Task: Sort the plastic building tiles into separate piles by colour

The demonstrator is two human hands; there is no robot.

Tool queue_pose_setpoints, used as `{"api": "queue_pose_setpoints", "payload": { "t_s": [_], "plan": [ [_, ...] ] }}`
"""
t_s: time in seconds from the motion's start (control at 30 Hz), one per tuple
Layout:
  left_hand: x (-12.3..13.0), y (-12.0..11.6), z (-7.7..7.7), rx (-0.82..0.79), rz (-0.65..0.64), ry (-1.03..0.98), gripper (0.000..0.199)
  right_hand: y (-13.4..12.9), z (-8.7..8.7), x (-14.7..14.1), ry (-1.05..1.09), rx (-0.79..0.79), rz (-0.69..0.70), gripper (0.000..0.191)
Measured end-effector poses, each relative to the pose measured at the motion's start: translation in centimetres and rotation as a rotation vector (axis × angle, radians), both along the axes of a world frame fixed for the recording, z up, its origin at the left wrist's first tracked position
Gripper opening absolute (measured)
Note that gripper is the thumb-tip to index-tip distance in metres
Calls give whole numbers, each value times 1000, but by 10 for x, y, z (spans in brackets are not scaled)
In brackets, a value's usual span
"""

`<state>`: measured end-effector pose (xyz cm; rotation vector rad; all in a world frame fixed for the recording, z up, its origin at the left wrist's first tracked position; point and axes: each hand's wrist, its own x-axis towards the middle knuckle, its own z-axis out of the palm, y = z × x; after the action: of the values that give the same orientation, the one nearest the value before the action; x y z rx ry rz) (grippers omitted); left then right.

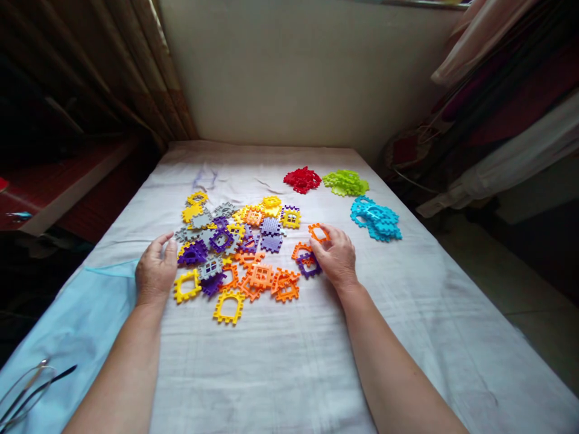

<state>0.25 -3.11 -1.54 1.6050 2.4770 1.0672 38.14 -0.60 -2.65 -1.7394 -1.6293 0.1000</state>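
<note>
Flat notched plastic pieces in yellow, grey, purple and orange lie mixed in a loose heap, with a yellow frame piece [228, 320] at its near edge. My right hand [335, 256] grips an orange frame piece [312, 228] between thumb and fingers, to the right of the heap. A purple frame piece [309, 273] lies just beneath that hand, beside another orange one. At the heap's left side rests my left hand [157, 265], its fingers slightly curled and thumb alongside them; no piece shows in it.
Farther back are a red pile [302, 179], a green pile [346, 182] and a blue pile [376, 218] of similar pieces. Eyeglasses [34, 386] lie on light blue cloth [58, 343] at the near left. A wall stands behind the table; clothes hang at right.
</note>
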Motion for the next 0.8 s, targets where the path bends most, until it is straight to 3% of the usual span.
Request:
{"api": "queue_pose_setpoints", "payload": {
  "t_s": [0.1,0.27,0.4,0.5,0.6,0.8],
  "plan": [
    [0,0,0,13,-39,8,41,2,-5,13,-25,-46,-90,32],
    [-1,1,-1,-5,-85,18,39,1,-11,14,-94,-49,-89,28],
    [0,2,-2,-6,-99,14,37,-2,-5,13,-74,9,-100,26],
    [0,2,-1,-27,-99,9,38,-13,7,12,-73,2,-14,18],
    [1,2,0,-40,-111,2,39,-27,16,7,-146,-115,87,18],
    [1,2,0,-24,-126,-4,37,-37,18,0,-204,-191,139,13]
  ]
}}
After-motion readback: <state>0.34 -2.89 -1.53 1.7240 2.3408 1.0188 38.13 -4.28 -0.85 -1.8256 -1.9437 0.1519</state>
